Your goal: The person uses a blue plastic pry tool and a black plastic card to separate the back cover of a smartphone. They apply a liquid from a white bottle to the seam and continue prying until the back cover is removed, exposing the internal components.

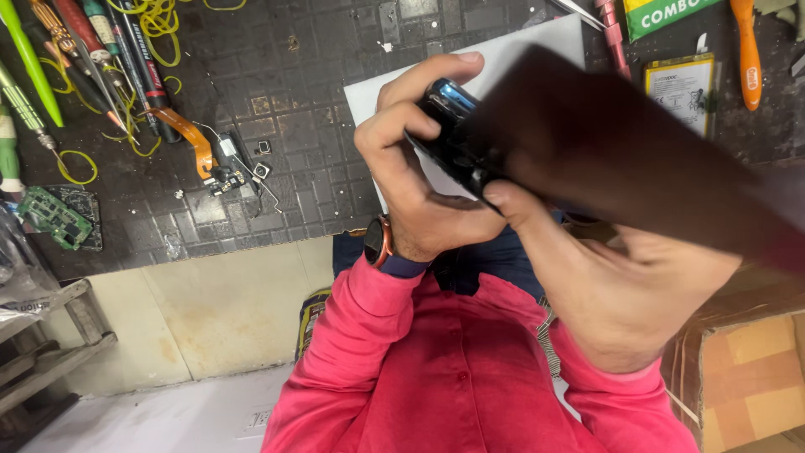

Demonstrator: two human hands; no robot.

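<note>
At the far edge of the dark grid-patterned work mat (319, 75) we see a green package (667, 13) with bold white lettering, cut off by the frame, and just below it a flat yellow-bordered battery (681, 88) with a pale printed label. An orange-handled tool (745, 50) lies to its right. A white sheet of paper (520, 46) lies on the mat beneath the hands.

Our left hand (415, 180), wrist in a watch (379, 242) with an orange case, curls its fingers over the near end of a black phone (457, 134), thumb pressed beneath it. Our right hand (616, 289) sits close to the camera, thumb tip against the phone's lower edge; its other fingers are hidden behind a dark blurred shape, so we cannot tell how they grip. The phone is held in the air above the paper, tilted, its glossy corner catching light.

On the left of the mat lie screwdrivers (92, 50), yellow rubber bands (155, 21), an orange flex cable (194, 143) and a green circuit board (52, 216). Below us are the pink shirt (444, 369), a pale floor (226, 310) and a cardboard box (746, 369).
</note>
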